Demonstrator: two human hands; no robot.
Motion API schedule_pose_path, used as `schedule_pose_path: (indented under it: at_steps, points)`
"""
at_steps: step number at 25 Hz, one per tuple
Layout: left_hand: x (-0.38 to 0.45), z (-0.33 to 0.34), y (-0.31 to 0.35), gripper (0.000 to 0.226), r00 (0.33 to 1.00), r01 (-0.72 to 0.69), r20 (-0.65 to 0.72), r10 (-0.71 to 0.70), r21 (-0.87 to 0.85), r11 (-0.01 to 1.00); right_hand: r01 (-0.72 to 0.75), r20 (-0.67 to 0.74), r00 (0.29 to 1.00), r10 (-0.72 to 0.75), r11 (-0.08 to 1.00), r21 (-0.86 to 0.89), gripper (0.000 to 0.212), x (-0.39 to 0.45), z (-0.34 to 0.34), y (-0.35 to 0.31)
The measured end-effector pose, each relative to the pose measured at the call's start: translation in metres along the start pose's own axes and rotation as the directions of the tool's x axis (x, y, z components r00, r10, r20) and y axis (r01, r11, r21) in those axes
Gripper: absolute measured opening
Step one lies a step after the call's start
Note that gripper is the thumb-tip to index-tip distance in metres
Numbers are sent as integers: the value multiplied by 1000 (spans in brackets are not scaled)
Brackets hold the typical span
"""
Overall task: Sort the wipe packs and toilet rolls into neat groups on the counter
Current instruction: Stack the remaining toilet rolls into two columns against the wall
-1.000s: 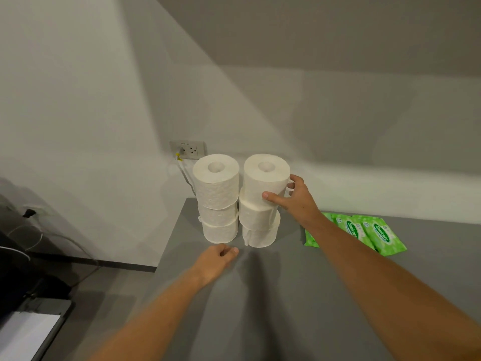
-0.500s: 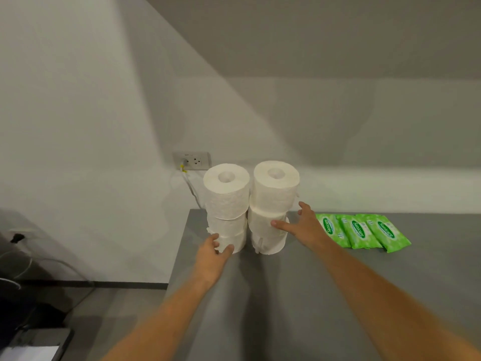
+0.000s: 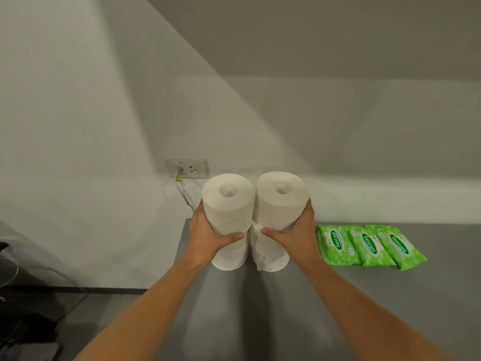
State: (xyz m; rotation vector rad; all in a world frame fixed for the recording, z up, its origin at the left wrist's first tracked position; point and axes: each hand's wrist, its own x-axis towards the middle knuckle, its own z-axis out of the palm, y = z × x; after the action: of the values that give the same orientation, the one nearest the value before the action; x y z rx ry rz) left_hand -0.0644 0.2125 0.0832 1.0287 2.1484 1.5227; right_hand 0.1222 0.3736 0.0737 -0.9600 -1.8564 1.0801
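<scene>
Toilet rolls stand in two upright stacks side by side, touching, near the back left corner of the counter point(image 3: 260, 321); I have one stack in each hand. My left hand point(image 3: 208, 235) wraps the left stack point(image 3: 229, 212) about its middle, thumb across the front and fingers curled round the far side; my right hand point(image 3: 294, 233) mirrors it on the right stack point(image 3: 279, 204), thumb pointing inward at the seam between the two. How many rolls each stack holds I cannot count cleanly, since my hands cover the joints; a loose flap of paper hangs at the foot of the right stack.

Just beyond my right wrist, on its outer side, three green wipe packs point(image 3: 369, 243) lie flat in a row, overlapping a little, apart from the rolls and untouched.

I judge the sorting nearly done; both kinds already sit in their own groups, and what remains looks like squaring the two stacks against each other and letting go; the packs' edges could perhaps be evened.

Beyond my left hand, on the wall, a socket point(image 3: 187, 168) has a white cable point(image 3: 183, 194) plugged in, dropping behind the counter.
</scene>
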Motion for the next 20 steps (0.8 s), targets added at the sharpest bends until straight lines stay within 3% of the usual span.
schedule_pose_path:
  at_steps: [3, 9, 16, 20]
  points:
    - [-1, 3, -1, 89, 999, -31, -42, 28, -60, 998, 26, -47, 998, -30, 996, -90, 134, -4, 6, -2]
    - [-1, 8, -2, 87, 995, -52, -88, 42, -120, 991, 20, -37, 999, -24, 994, -103, 132, -18, 12, 1]
    - [1, 10, -3, 99, 990, -14, -140, -6, -143, 990, 15, -22, 1000, -17, 995, -103, 136, -19, 10, 6]
    - [-5, 10, -6, 117, 997, 5, -76, -14, -117, 993, 20, 35, 999, -20, 1000, -5, 130, -17, 14, 10]
